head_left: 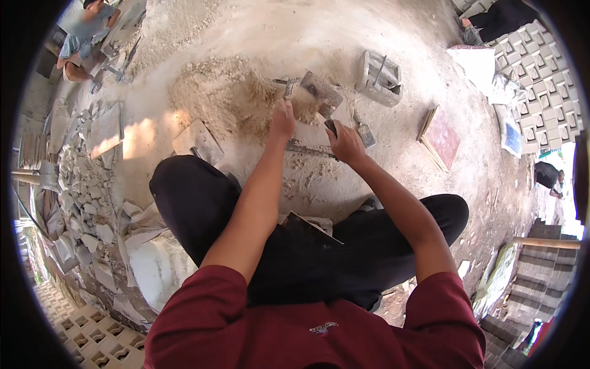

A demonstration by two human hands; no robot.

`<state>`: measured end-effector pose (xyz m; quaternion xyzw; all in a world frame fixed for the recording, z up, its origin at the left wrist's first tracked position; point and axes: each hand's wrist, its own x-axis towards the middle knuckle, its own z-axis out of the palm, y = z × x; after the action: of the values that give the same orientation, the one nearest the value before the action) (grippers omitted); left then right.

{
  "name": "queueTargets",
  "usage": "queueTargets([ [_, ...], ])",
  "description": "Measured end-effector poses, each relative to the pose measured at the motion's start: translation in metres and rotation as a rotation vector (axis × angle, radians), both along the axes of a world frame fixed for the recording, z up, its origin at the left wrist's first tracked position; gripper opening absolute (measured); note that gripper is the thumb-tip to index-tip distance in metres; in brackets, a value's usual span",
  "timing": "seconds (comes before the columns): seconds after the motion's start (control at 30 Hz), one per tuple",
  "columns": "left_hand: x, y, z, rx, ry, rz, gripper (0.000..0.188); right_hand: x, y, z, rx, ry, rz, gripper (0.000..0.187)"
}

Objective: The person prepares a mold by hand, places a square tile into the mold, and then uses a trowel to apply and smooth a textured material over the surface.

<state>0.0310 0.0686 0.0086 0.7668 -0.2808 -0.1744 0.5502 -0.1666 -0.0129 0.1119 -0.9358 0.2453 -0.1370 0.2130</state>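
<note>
My left hand point(283, 118) is closed on a narrow grey piece point(289, 88) that sticks up past the fingers beside a heap of pale sandy powder point(224, 98). My right hand point(348, 145) grips a tool by its dark handle point(332, 127); its working end is blurred against the powder. Just beyond both hands lies a square grey metal plate point(322, 92), partly dusted with powder. Nearer to me, a long thin metal bar point(310, 150) rests on the ground between my wrists. A small flat grey piece point(367, 136) lies right of my right hand.
A grey box-shaped mould point(378, 80) stands at the far right. Reddish boards point(440, 139) lie farther right, and stacked patterned blocks point(538, 80) line that side. Broken rubble point(89, 197) covers the left. Another person point(86, 31) sits at the far left. A dark plate point(307, 227) lies between my legs.
</note>
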Motion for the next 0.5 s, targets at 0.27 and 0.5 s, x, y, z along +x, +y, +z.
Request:
queueTargets([
  [0.27, -0.026, -0.019, -0.02, 0.307, -0.633, 0.003, 0.075, -0.026, -0.026, 0.005, 0.044, 0.072, -0.174, 0.031],
  [0.5, -0.003, -0.076, -0.013, 0.369, -0.74, 0.132, 0.076, -0.022, -0.035, 0.002, 0.113, -0.102, -0.302, 0.035],
])
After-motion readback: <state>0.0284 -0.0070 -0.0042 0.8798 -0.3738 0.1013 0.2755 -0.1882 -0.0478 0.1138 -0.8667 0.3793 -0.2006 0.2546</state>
